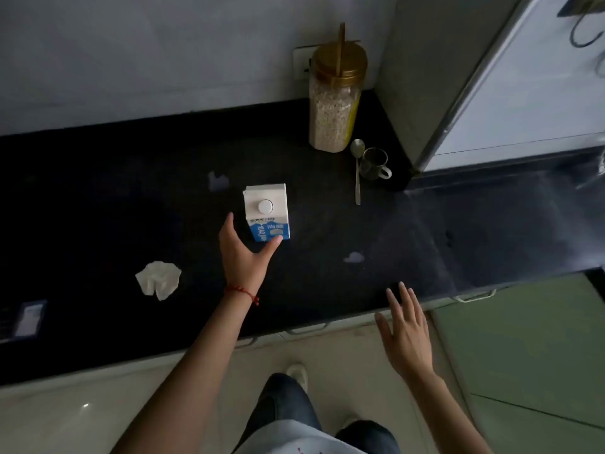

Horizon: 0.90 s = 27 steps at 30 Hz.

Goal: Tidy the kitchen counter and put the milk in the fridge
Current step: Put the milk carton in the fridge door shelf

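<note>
A white and blue milk carton (266, 211) with a round cap stands upright in the middle of the black counter (131, 198). My left hand (244, 253) is spread just in front of it, thumb tip touching the carton's lower front and fingers reaching past its left side, not closed round it. My right hand (404, 329) hovers flat with straight fingers over the counter's front edge, holding nothing. A crumpled white tissue (158, 279) lies to the left, and small paper scraps lie behind the carton (217, 181) and at its right (354, 257).
A tall jar of oats with a gold lid (334, 103) stands at the back by the wall. Beside it are a spoon (357, 168) and a small mug (375, 163). The fridge (491, 86) rises at the right. Cabinet drawers run below the counter edge.
</note>
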Motion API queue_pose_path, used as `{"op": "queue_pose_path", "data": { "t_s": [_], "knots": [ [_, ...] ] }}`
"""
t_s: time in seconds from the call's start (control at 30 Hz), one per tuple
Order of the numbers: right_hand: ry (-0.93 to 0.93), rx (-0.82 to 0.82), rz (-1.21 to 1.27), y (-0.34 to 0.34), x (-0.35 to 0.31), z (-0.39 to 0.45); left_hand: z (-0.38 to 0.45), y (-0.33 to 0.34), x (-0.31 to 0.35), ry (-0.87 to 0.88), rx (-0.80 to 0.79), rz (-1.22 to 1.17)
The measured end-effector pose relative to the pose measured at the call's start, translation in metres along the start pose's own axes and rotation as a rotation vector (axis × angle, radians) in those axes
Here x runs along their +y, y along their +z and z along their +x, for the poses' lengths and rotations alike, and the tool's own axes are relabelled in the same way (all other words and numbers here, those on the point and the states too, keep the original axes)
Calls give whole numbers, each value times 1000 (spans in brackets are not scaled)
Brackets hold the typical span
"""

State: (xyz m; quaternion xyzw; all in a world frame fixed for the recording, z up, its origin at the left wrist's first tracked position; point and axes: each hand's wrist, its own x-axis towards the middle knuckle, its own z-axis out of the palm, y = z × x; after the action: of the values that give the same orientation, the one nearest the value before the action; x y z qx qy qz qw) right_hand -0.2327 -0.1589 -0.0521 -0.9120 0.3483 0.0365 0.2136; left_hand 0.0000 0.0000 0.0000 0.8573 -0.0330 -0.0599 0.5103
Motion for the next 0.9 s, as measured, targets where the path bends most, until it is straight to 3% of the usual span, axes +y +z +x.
{"op": "queue_pose_path", "data": {
  "t_s": [0.23, 0.43, 0.63, 0.9],
  "knots": [
    [16, 34, -86, 10, -7, 0, 24, 31, 16, -13, 110, -144],
    [73, 11, -205, 10, -14, 0, 30, 47, 19, -16, 187, -119],
    [82, 22, -261, 10, -14, -3, 18, 25, 21, -1, 95, -199],
    [-31, 2, -262, 9, -5, -4, -59, -34, 1, 5, 20, -252]
  ]
}}
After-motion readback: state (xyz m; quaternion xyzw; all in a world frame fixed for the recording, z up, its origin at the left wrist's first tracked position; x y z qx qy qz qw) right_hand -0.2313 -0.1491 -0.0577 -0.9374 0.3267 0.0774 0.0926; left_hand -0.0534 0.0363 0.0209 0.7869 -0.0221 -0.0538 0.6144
